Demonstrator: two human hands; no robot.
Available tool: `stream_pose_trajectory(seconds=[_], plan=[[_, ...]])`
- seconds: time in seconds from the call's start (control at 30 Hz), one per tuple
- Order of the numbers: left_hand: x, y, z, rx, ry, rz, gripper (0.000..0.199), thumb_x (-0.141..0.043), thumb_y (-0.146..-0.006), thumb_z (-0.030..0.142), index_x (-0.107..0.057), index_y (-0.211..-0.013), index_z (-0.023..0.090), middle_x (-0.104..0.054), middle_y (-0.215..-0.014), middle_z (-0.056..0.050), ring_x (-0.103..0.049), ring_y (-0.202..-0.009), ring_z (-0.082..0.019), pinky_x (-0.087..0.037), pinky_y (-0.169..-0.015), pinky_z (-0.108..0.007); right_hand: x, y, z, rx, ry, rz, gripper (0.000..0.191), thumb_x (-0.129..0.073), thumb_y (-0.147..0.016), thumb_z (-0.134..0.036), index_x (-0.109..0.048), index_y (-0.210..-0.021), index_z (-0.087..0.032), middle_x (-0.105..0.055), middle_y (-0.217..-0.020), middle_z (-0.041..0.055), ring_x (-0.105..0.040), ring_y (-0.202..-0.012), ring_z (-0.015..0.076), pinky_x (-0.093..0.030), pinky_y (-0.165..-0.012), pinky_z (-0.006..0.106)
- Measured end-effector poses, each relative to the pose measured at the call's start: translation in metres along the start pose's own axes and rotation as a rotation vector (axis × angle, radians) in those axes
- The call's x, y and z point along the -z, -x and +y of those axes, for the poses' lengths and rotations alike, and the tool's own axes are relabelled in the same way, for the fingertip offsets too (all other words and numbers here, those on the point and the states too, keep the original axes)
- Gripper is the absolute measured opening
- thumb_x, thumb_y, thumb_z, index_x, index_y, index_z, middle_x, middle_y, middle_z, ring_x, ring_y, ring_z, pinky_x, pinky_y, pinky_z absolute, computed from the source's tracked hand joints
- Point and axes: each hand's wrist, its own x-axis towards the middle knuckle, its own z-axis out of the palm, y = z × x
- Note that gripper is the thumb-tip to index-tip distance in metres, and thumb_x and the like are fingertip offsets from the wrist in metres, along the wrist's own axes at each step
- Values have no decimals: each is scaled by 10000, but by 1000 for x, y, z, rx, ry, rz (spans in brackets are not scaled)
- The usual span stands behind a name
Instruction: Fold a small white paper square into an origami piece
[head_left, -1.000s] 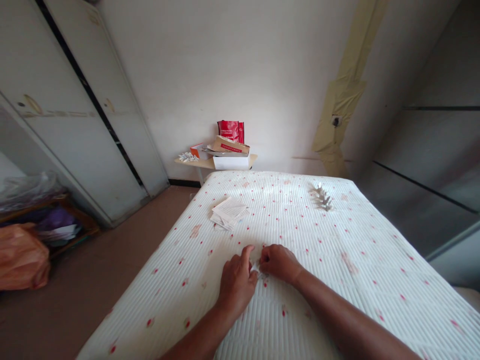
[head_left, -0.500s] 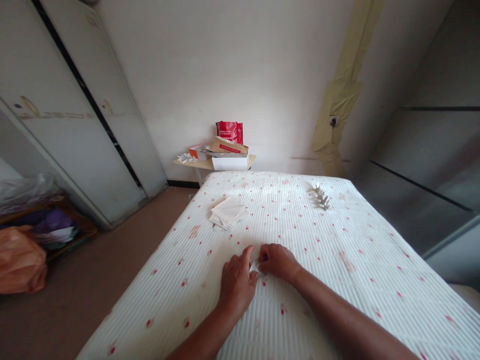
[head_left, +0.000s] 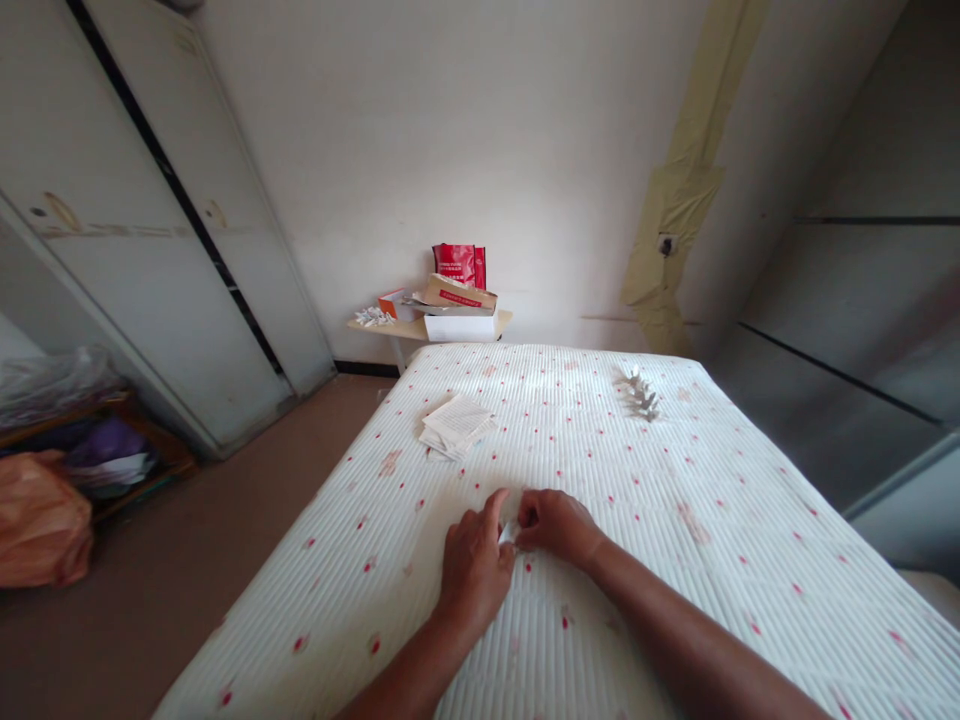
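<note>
Both my hands meet over the near middle of a quilted, flower-dotted bed cover (head_left: 570, 450). Between them is a small piece of white paper (head_left: 508, 533), folded or crumpled, mostly covered by fingers. My left hand (head_left: 474, 562) has its thumb and other fingers closed on the paper's left side, with the index finger raised. From the right, my right hand (head_left: 559, 525) pinches the paper's other side with curled fingers. Beyond the hands lies a loose stack of printed paper sheets (head_left: 457, 425). Several folded paper pieces (head_left: 639, 393) sit in a row toward the far right.
Behind the bed's far edge, a small table (head_left: 409, 328) bears a white box (head_left: 461, 328), an orange-and-white box, a red bag (head_left: 459, 264) and a heap of small white pieces (head_left: 373, 316). A sliding-door cabinet (head_left: 150, 220) stands left, with an orange plastic bag (head_left: 45, 520) nearby.
Almost nothing differs. Both hands stay in the same place on the small paper, with only a slight shift of the right fingers.
</note>
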Motion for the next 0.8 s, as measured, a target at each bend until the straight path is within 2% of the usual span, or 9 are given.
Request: stream_pose_trajectory(seconds=[0.2,0.5,0.63,0.73,0.8], plan=[[-2,0,-2,-5,5,6,608,-515,-729,123,-335,-1304,213,-584,-870,-33,-518,-875,-192,-363,-798,-317,0,-1,2,29,-15,-7,141,-621,-599,-182,-633,-739,-200,-613,-699,-19,-512,-619,106,-298,-536,196],[2,-3,1,32,36,5,538,-530,-701,110,-406,-1215,208,-577,-834,-16,-530,-824,-174,-362,-792,-296,-3,-9,11,62,-67,-6,168,-553,-608,-111,-641,-731,-186,-623,-709,-10,-535,-650,107,-319,-563,188],[3,-4,2,56,31,-14,561,-543,-694,115,-394,-1226,211,-575,-822,-10,-530,-815,-170,-359,-782,-288,-3,-8,8,39,-52,-16,109,-574,-640,-187,-639,-727,-190,-619,-698,-10,-529,-637,109,-305,-542,194],[3,-4,2,55,21,-11,558,-543,-699,118,-390,-1228,211,-572,-806,-4,-528,-804,-167,-360,-768,-281,-5,-7,5,-6,3,42,119,-620,-626,-271,-632,-719,-199,-610,-680,-16,-511,-609,112,-280,-518,205],[3,-3,2,50,18,-6,558,-542,-701,117,-388,-1230,208,-569,-798,-3,-527,-800,-167,-360,-767,-283,-5,-7,5,-19,16,69,109,-618,-631,-268,-628,-716,-201,-606,-678,-18,-507,-608,108,-275,-519,206]])
